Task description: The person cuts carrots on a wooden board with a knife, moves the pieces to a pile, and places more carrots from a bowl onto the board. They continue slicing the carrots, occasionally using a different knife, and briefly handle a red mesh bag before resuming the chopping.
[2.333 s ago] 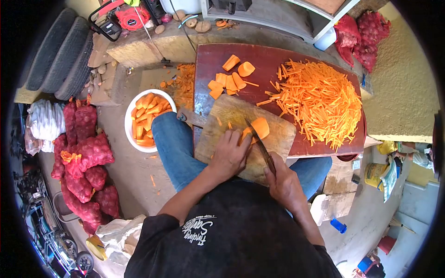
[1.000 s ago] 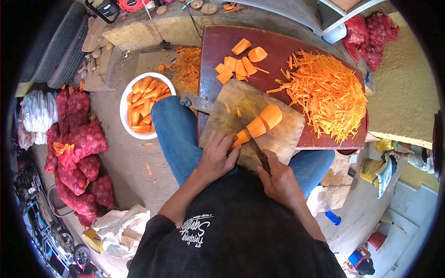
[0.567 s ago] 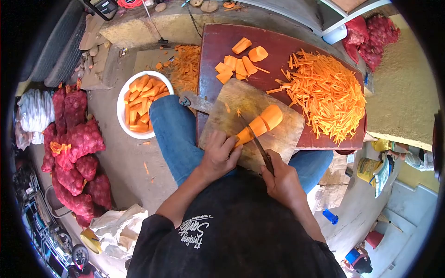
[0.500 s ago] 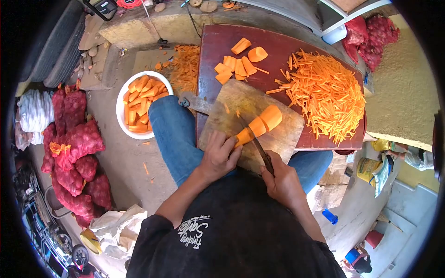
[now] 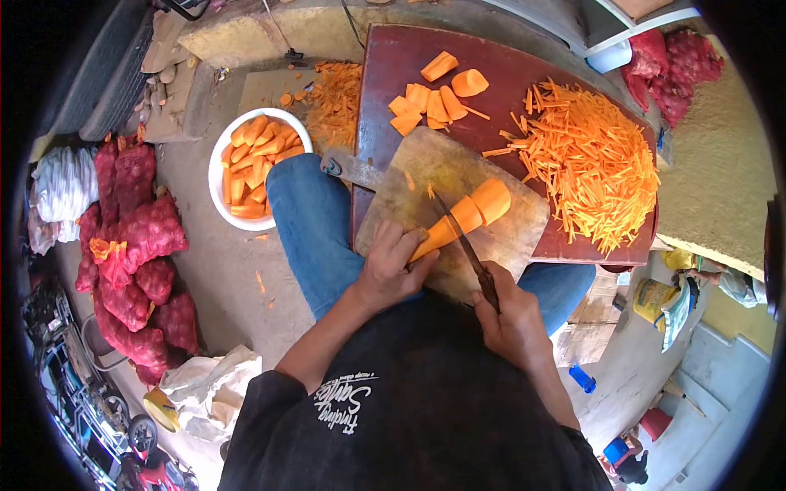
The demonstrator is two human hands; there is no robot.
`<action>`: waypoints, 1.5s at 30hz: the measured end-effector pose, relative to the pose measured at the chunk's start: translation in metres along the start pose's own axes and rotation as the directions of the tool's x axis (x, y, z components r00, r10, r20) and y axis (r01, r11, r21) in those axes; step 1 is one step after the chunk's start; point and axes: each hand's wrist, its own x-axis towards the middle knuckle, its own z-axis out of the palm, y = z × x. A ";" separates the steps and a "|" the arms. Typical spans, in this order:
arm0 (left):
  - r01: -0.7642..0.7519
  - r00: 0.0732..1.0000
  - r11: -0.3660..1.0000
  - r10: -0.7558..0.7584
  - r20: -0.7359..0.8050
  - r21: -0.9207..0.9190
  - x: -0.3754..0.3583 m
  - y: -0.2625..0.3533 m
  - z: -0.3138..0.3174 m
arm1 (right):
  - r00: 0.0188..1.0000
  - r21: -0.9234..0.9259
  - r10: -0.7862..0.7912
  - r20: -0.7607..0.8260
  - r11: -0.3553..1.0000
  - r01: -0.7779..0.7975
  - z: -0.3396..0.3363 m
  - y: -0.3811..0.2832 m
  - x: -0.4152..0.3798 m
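Note:
A peeled carrot [image 5: 443, 236] lies across the wooden cutting board [image 5: 512, 241]. My left hand [image 5: 393, 268] is closed around its narrow near end. In my right hand [image 5: 512, 311] is the dark handle of a knife [image 5: 465, 245]; its blade crosses the carrot, just beyond my left fingers. A thick cut carrot piece [image 5: 492, 201] sits against the far end, with a seam between. Small carrot scraps lie near the blade tip. At the board's left edge, a wide metal blade [image 5: 350, 170] sticks out, partly hidden under the board.
On the red table [image 5: 393, 61] are carrot chunks [image 5: 426, 100] and a large heap of carrot strips [image 5: 585, 168]. A white basin [image 5: 216, 182] of carrot pieces stands by my left knee. Red mesh sacks [image 5: 135, 278] lie further left; a person [image 5: 629, 462] is at the far lower right.
The view has shifted slightly, moving the table and board up and right in the picture. Both hands keep their grips, and the blade stays across the carrot at about the same spot.

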 end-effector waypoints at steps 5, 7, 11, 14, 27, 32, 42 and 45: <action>0.013 1.000 0.999 -0.013 0.001 -0.045 0.002 -0.001 -0.004 | 0.999 0.023 0.020 0.041 1.000 -0.021 0.003 -0.002 0.004; -0.001 1.000 0.999 0.001 -0.005 -0.046 0.001 -0.002 -0.005 | 1.000 0.041 0.004 0.028 0.999 -0.005 0.006 0.000 0.005; 0.009 1.000 0.998 -0.010 -0.007 -0.057 0.003 0.000 -0.005 | 0.999 0.034 -0.042 0.002 0.999 0.042 0.007 0.000 0.005; 0.004 1.000 0.998 -0.004 -0.002 -0.064 0.002 -0.001 -0.006 | 0.999 0.021 -0.025 0.031 0.999 0.024 0.006 0.000 0.003; -0.012 1.000 0.999 0.012 0.011 -0.050 0.002 -0.003 -0.005 | 0.998 -0.010 -0.060 0.007 0.998 0.060 0.011 -0.001 0.001; -0.009 1.000 0.999 0.010 0.011 -0.050 0.001 -0.002 -0.004 | 0.999 0.010 -0.040 -0.033 0.999 0.040 0.013 0.002 0.000; -0.013 1.000 0.998 0.013 -0.002 -0.055 0.001 -0.004 -0.002 | 0.999 0.025 -0.011 -0.035 1.000 0.012 0.009 0.002 0.002; -0.015 1.000 0.998 0.014 -0.010 -0.061 0.001 -0.004 -0.001 | 0.999 0.012 -0.006 -0.032 1.000 0.006 0.010 0.004 0.005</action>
